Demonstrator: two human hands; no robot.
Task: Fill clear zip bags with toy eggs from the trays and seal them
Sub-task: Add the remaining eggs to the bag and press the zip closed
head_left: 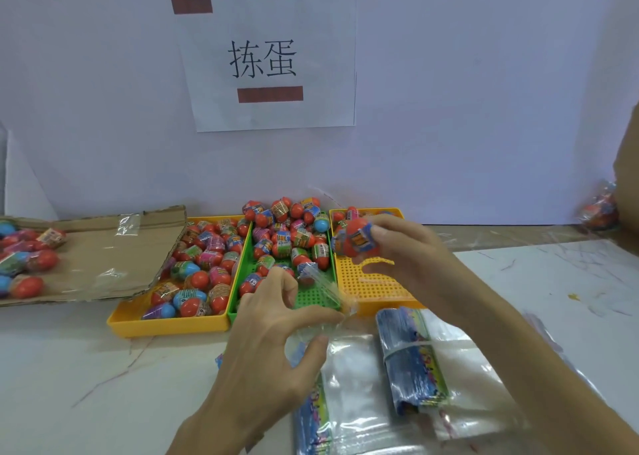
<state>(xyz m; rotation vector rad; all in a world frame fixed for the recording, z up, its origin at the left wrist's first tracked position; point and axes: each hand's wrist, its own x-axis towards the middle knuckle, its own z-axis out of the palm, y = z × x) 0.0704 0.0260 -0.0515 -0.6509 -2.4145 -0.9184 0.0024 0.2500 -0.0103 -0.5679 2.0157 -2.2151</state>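
My right hand (408,247) grips a red toy egg (356,242) with a blue wrapper band above the right yellow tray (373,288), which is nearly bare. My left hand (269,326) pinches a clear zip bag (325,295) by its mouth, over the near end of the green tray (311,299). Many wrapped eggs fill the left yellow tray (166,323) and the far part of the green one. Flat clear bags lie below my hands: a loose stack (349,392) and a banded bundle (411,354).
A flattened cardboard sheet (103,257) at left carries more eggs (27,261). A filled bag of eggs (600,210) sits at the far right by another person's arm (627,178). A paper sign (268,58) hangs on the wall behind the trays.
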